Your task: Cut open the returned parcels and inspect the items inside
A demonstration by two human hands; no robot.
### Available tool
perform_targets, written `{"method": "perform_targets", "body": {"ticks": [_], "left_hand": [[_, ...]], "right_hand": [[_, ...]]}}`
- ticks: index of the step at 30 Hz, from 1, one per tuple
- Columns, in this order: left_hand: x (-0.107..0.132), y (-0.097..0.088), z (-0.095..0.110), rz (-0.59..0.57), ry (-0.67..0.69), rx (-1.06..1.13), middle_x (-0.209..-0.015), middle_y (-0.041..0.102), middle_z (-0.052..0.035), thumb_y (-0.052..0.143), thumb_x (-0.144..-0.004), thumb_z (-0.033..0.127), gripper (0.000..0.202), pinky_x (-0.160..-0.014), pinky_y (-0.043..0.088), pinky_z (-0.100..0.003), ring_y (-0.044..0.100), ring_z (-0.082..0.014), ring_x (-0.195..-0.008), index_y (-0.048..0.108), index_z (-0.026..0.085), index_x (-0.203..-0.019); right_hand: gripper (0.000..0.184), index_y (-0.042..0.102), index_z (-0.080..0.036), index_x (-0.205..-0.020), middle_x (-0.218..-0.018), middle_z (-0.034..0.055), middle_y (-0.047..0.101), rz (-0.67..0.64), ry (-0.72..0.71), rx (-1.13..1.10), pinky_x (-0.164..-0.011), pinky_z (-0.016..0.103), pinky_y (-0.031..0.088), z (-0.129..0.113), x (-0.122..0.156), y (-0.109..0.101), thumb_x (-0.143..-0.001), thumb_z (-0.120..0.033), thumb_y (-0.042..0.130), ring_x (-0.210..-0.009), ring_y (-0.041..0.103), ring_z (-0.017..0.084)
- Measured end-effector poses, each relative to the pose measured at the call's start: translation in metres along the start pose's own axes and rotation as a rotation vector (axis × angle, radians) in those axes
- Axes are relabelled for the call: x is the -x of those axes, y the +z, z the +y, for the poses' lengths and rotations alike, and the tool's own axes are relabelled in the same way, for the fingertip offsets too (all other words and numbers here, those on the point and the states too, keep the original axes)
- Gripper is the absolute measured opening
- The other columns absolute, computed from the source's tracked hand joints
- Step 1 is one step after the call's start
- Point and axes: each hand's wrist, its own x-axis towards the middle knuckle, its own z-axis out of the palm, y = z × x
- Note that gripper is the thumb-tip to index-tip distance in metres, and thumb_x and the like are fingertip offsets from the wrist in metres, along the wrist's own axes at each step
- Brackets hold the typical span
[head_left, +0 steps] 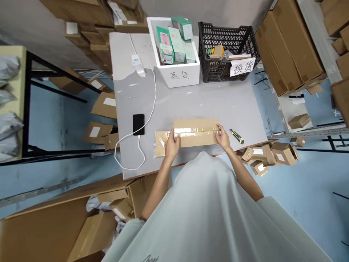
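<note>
A long, flat cardboard box (pixel 196 139) with shiny clear tape along its middle is held between my two hands at the front of the table. My left hand (pixel 172 144) grips its left end, thumb on the top face. Around the right end, the fingers of my right hand (pixel 223 138) are closed, with the thumb near the tape. Under and left of my left hand lies another flat brown piece in clear wrapping (pixel 160 143). To the right of my right hand, a yellow and black utility knife (pixel 236 136) rests on the table.
On the grey table (pixel 191 103) lie a black phone (pixel 138 124) and a white cable (pixel 155 98). Behind stand a white foam box (pixel 185 75) holding green-white cartons and a black crate (pixel 215 72). A large open carton (pixel 40 233) is at lower left.
</note>
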Motion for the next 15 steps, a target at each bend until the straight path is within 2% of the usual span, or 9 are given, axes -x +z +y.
{"method": "perform_targets", "body": {"ticks": [4,8,11,15], "left_hand": [[-0.015,-0.011,0.02,0.001,-0.042,-0.062,-0.128,0.084,-0.0217,0.058,-0.108,0.06,0.066,-0.119,0.054,-0.059,0.078,-0.0456,-0.129,0.072,0.018,-0.156],[-0.026,-0.016,0.039,0.018,0.002,-0.029,-0.133,0.085,-0.017,0.068,-0.103,0.062,0.06,-0.118,0.056,-0.055,0.078,-0.0425,-0.13,0.077,0.024,-0.148],[-0.025,-0.008,0.056,-0.035,0.055,0.027,-0.136,0.085,-0.0141,0.071,-0.101,0.061,0.059,-0.115,0.059,-0.053,0.08,-0.0392,-0.126,0.076,0.025,-0.147],[-0.016,0.018,0.082,-0.107,0.109,0.106,-0.142,0.084,-0.0116,0.069,-0.103,0.059,0.06,-0.113,0.062,-0.049,0.081,-0.0341,-0.125,0.071,0.026,-0.153]], "right_hand": [[0.059,0.062,-0.024,-0.162,-0.148,0.0171,0.081,0.08,0.061,0.072,-0.12,0.06,0.058,-0.017,0.01,-0.001,-0.111,-0.053,0.054,-0.13,0.08,0.041],[0.053,0.066,-0.03,-0.156,-0.14,0.0131,0.084,0.2,0.126,0.023,-0.115,0.055,0.062,-0.024,0.042,-0.014,-0.111,-0.057,0.056,-0.123,0.084,0.04],[0.049,0.065,-0.033,-0.152,-0.147,0.0107,0.082,0.34,0.136,-0.033,-0.117,0.052,0.062,-0.023,0.069,-0.029,-0.111,-0.057,0.057,-0.133,0.081,0.037],[0.056,0.058,-0.03,-0.156,-0.152,0.0137,0.079,0.495,0.182,-0.144,-0.118,0.052,0.064,-0.011,0.087,-0.057,-0.108,-0.06,0.061,-0.136,0.081,0.034]]}}
